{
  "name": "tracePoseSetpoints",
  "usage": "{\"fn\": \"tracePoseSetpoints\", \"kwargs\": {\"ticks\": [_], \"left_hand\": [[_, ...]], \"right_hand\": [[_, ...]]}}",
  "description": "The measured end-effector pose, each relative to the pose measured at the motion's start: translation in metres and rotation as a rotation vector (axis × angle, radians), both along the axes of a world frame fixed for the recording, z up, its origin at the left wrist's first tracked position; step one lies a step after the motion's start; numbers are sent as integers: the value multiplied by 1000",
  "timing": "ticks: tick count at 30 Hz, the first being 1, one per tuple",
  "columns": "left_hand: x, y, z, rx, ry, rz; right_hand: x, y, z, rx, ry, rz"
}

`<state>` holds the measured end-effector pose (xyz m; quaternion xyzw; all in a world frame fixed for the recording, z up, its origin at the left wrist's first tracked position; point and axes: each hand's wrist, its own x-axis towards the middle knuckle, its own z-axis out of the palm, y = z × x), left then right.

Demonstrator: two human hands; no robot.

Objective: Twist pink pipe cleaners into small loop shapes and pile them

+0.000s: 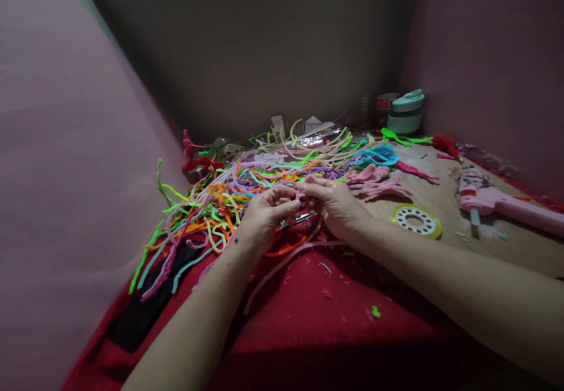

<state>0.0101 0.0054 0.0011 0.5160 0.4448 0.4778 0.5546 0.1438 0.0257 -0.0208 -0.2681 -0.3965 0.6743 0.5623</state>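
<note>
Close together over the front of the pile, my left hand point(272, 208) and my right hand point(332, 202) pinch a pale pink pipe cleaner point(299, 194) between thumbs and fingers. Its short middle part shows between the fingertips; the rest is partly hidden by the hands. A long pale pink stem point(282, 266) hangs below them and curves over the red cloth. Behind and to the left spreads a tangled heap of many-coloured pipe cleaners point(220, 203). Just right of my right hand lie bent pink loops point(368, 177).
A yellow tape roll point(416, 221) lies on the brown board at the right, near a pink hot glue gun point(497, 199). A mint lidded container point(405, 115) stands at the back. Scraps dot the red cloth point(308, 314). A black item point(152, 300) lies at the left edge.
</note>
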Motion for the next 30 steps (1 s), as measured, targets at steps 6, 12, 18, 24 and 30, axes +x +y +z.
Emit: {"fn": "tracePoseSetpoints", "kwargs": {"ticks": [6,12,18,24,30], "left_hand": [[1,-1,1,96,79,-11],[8,-4,1,127,81,60],[5,-1,-3,204,107,193],[0,2,-8,328,280,180],[-5,-1,-13,716,669,189]], "right_hand": [[1,-2,2,-21,-152,-36],[0,-3,3,28,-267,-16],[0,-3,2,71,-326,-7],[1,-6,7,123,-389,2],[-1,-3,7,-51,-244,64]]}}
